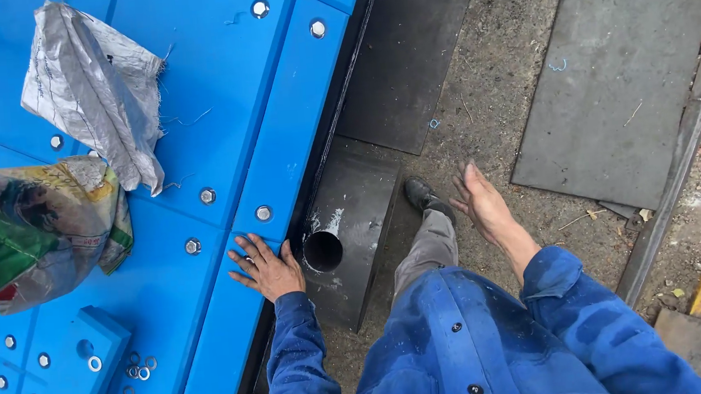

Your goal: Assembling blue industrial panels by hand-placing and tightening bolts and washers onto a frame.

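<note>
A: Blue panels (218,107) fill the left of the view, bolted down in rows. What are the hands doing?

B: The left hand (268,268) lies flat on the panel edge, its grip spread wide and holding nothing. The right hand (484,203) hangs open in the air above the ground (482,70), also empty.

A: Which step does that look like?

B: Leaning or steadying, I judge; no tool is held. Washers (137,370) lie loose well to the left of the left hand and below it. Picking one up would call for a reach across the panel.

A: What else is near?

B: Just right of the left hand is a black block (352,222) with a round hole (322,251). A shoe (425,195) stands between the block and the right hand. Two sacks (92,92) lie far left; dark plates (615,68) lie beyond the right hand.
</note>
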